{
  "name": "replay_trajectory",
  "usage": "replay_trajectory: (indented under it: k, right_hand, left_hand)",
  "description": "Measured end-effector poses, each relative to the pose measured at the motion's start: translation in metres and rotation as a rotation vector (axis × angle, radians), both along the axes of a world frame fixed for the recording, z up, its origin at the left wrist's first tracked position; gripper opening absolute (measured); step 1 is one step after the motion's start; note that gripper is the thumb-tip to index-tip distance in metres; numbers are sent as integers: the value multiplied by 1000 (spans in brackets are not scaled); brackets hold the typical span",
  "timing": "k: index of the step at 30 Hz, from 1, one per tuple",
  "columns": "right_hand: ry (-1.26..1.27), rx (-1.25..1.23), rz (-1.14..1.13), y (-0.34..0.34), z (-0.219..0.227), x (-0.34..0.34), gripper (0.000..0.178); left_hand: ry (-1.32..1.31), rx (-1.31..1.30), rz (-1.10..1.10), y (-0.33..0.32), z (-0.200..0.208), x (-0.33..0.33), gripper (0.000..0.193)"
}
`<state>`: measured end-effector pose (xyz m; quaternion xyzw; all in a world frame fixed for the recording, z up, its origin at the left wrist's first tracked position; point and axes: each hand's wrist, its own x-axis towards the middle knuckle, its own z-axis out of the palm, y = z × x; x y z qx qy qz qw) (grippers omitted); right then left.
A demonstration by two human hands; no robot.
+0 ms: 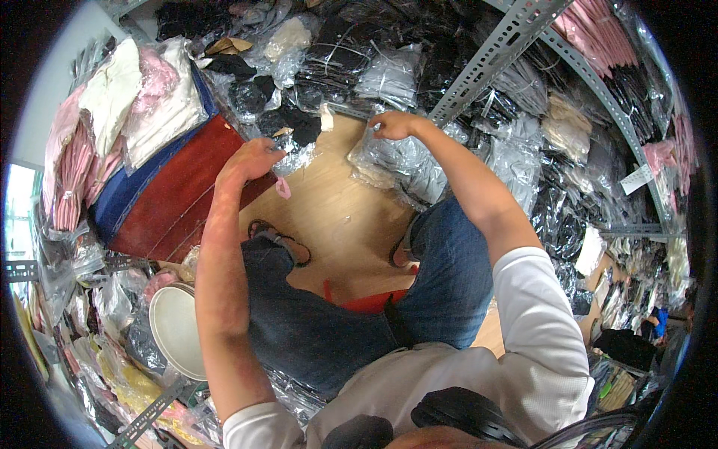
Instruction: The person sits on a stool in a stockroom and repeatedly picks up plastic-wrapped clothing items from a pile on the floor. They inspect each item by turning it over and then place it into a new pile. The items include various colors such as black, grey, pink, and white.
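My left hand [253, 159] reaches over the corner of a dark red, box-like block. Its fingers are drawn together beside crinkled clear plastic [301, 159] and a black bundle [292, 123]; what lies between the fingertips is too small to make out. Farther right, my right hand [393, 126] pinches the upper edge of a clear plastic bag [404, 156] with grey, folded cloth-like contents. That bag rests low, by the right-hand pile. A small pink loop [283, 188] lies just below my left hand.
The dark red block [176, 191] has a blue side and carries white and pink bagged goods [142, 97]. Perforated metal shelf posts [497, 56] rise at right. Bagged bundles line the shelves around me. A white round tub [177, 329] stands left; the wooden floor [344, 202] lies between my feet.
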<state>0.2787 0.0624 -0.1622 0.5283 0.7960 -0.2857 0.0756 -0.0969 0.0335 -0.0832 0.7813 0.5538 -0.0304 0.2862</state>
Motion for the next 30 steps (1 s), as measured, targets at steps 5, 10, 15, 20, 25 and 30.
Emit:
replay_trajectory:
  k: [5,10,15,20,25,30]
  right_hand:
    - [2,-7,1,1,-5,8,53]
    - [-4,-22,-13,-1,-8,16,52]
    - [44,-47,-64,4,-14,20,55]
    - [105,-109,-97,10,-7,9,53]
    - [87,6,4,22,-9,0,53]
    - [145,92,4,22,-7,-22,55]
  left_hand:
    - [-51,-23,-20,5,1,9,48]
    - [-54,33,-11,-3,11,22,47]
    - [-67,-19,-54,8,-5,20,42]
    - [-58,-22,-38,9,-9,17,46]
    - [-106,-2,-18,6,2,27,52]
    - [-149,36,37,22,-4,35,59]
